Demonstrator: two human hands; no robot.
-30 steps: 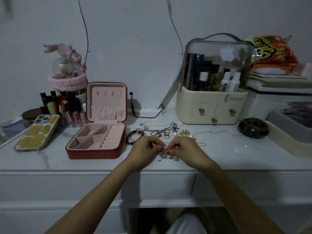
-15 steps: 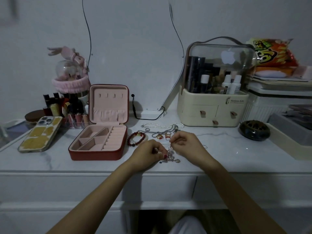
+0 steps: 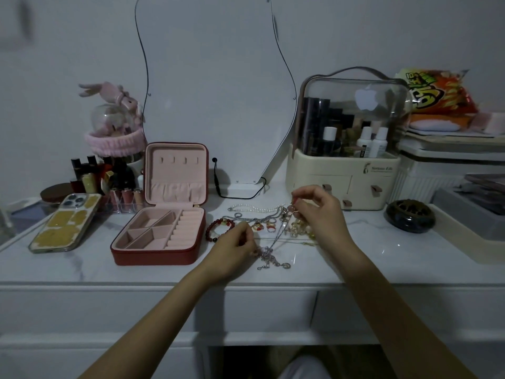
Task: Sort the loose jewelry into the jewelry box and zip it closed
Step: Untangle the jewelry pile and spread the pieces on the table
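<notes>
my left hand (image 3: 235,248) fingers pinch one end of a tangled silver chain (image 3: 269,257) on the worktop (image 3: 355,258), right hand (image 3: 318,207) fingers pinch the other end higher up, jewelry box (image 3: 161,231) open just left.

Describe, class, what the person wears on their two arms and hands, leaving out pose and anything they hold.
Both forearms are bare to the bottom edge of the picture: no sleeves, watch or bracelet show. The left hand and right hand wear no gloves. Rings cannot be made out in the dim light. A reddish nail shows on the right hand, which may be polish.
</notes>
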